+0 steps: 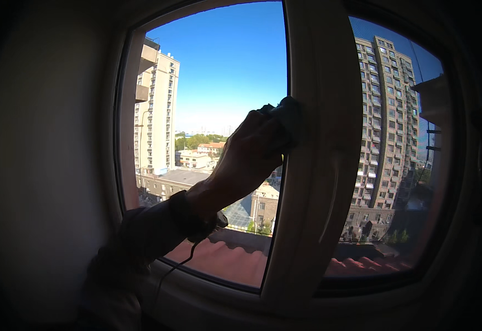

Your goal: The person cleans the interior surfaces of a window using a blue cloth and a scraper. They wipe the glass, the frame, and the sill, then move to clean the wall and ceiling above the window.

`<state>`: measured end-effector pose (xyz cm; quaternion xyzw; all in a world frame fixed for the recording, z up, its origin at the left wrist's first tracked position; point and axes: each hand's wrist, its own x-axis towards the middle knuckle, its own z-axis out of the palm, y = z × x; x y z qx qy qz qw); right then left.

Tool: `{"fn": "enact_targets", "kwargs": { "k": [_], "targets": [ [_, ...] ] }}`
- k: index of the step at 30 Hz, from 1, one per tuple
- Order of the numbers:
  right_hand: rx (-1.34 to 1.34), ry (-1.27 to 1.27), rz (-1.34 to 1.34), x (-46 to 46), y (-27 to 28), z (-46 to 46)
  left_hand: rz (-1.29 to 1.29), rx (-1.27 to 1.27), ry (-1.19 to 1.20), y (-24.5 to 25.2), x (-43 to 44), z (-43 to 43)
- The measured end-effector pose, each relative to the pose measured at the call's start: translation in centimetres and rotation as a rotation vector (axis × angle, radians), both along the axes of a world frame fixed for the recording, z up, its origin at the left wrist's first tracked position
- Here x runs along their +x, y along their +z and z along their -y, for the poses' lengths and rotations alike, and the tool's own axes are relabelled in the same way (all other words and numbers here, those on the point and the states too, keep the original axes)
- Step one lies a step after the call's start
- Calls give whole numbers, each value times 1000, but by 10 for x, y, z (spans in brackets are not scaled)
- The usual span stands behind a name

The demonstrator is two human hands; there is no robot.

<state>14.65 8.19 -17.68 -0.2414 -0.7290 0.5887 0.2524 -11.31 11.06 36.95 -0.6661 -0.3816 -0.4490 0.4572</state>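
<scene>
My left hand (253, 149) reaches up from the lower left, its fingers closed on a dark, bunched cloth (287, 124). The cloth lies against the edge of the window's middle frame post (313, 136), beside the left pane. A dark sleeve (154, 227) covers the forearm up to the wrist. Just below the wrist shows a small dark object (221, 220), too dim to name, and a thin cord (183, 261) hangs near it. My fingertips are hidden in shadow and cloth. My right hand is out of view.
A plain wall (42, 165) stands at the left. The window's lower frame (212, 293) runs below the arm. On the right is a second pane with an insect screen (386, 145). Outside are red roof tiles (224, 260), a pale tower block (158, 120) and other buildings.
</scene>
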Motion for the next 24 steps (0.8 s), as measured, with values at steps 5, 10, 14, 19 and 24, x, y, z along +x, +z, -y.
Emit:
{"fn": "enact_targets", "kwargs": {
  "k": [5, 10, 14, 19, 24],
  "targets": [
    [43, -22, 21, 0, -2, -2, 341, -357, -110, -5, -16, 31],
    [87, -33, 52, -9, -17, -6, 598, -79, -125, -28, -111, 86],
    [139, -28, 74, -19, -37, -10, 533, 292, 270, -24, -225, 135],
    [144, -4, 73, -33, -67, -10, 441, 234, 807, -38, -310, 173],
    [66, 64, 98, -40, -81, -7, 506, 183, 587, -42, -280, 163]
  ]
}}
